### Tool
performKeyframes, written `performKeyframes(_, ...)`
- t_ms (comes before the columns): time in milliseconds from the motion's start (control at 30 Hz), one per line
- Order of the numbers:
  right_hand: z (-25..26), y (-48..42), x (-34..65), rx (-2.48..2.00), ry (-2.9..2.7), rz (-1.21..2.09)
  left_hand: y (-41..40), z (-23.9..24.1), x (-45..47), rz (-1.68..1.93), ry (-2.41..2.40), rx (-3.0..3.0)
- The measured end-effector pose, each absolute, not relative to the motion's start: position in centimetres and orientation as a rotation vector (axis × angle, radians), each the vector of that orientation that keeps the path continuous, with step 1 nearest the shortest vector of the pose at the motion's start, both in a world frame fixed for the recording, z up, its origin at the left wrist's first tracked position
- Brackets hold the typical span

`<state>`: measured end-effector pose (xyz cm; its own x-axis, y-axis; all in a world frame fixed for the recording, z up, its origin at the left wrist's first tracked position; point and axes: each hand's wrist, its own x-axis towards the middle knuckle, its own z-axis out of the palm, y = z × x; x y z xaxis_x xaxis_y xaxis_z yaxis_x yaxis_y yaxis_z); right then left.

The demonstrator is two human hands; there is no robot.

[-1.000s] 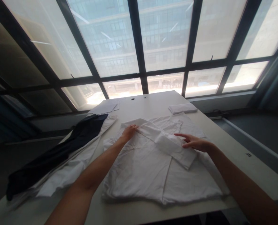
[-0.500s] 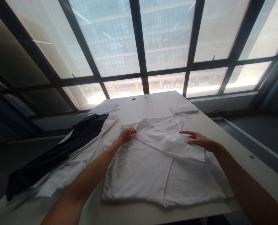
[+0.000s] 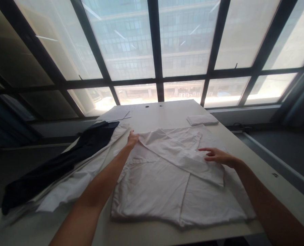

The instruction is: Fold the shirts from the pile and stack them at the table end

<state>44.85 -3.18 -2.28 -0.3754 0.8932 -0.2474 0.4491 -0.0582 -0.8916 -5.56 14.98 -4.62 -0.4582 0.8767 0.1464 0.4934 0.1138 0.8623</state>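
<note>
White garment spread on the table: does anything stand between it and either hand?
Nothing visible: the left hand is at the far left of the white garment, the right hand over its folded part.

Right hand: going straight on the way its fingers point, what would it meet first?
Most likely the white garment, whose folds lie just ahead of the right hand. Depth is unclear, so it might instead skim over the garment toward the left hand.

White table (image 3: 172,114): white garment (image 3: 154,194) spread out, clothes pile (image 3: 67,157), folded white cloth (image 3: 203,119), apparently paper sheets (image 3: 114,115).
</note>
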Motion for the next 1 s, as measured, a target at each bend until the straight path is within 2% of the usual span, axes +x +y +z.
performKeyframes(200,-1.2,-3.9,43.9,-1.361,-1.751,1.449,16.5,-5.8,-5.0,1.401,1.712,1.124)
performKeyframes(400,-2.0,-4.4,44.5,-1.592,-1.714,1.376,16.8,-7.3,-5.5,1.49,1.54,1.062)
performKeyframes(500,-3.5,-5.2,45.4,-1.763,-1.832,1.228,17.0,-7.7,-5.7,1.501,1.513,1.058)
performKeyframes(600,-3.9,-4.9,46.1,-1.933,-1.951,0.919,17.2,-7.8,-5.6,1.501,1.514,1.066)
performKeyframes(733,-1.9,-0.3,43.7,-1.896,-1.919,0.51,17.0,-7.8,-5.5,1.495,1.543,1.11)
performKeyframes(867,0.1,7.1,35.8,-1.646,-1.806,0.644,16.7,-8.0,-5.5,1.48,1.563,1.177)
performKeyframes(1000,-0.1,13.9,26.9,-1.612,-1.652,0.743,16.5,-8.0,-5.5,1.47,1.573,1.228)
